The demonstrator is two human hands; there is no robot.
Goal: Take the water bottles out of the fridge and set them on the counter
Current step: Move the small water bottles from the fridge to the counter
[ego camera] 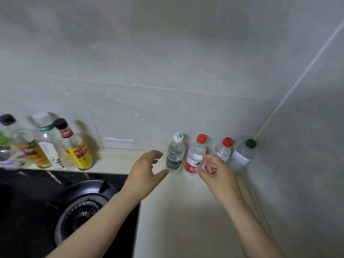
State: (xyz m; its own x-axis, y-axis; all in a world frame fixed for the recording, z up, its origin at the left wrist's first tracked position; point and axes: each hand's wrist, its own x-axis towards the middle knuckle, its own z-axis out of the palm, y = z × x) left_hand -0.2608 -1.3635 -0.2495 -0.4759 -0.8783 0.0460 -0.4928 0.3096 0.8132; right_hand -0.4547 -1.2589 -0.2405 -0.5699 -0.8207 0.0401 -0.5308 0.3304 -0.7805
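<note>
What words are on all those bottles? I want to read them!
"Cestbon": white cap and green label of the leftmost water bottle.
"海天": yellow label of a black-capped bottle; the rest blurred.
Red labels: too blurred to read.
Other labels far left: too blurred to read.

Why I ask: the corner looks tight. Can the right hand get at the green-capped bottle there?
Probably yes. The right hand hovers open just left of the green-capped bottle, and bare counter lies in front of it. The side wall and neighbouring red-capped bottle crowd it, so a top grasp looks easiest.
</note>
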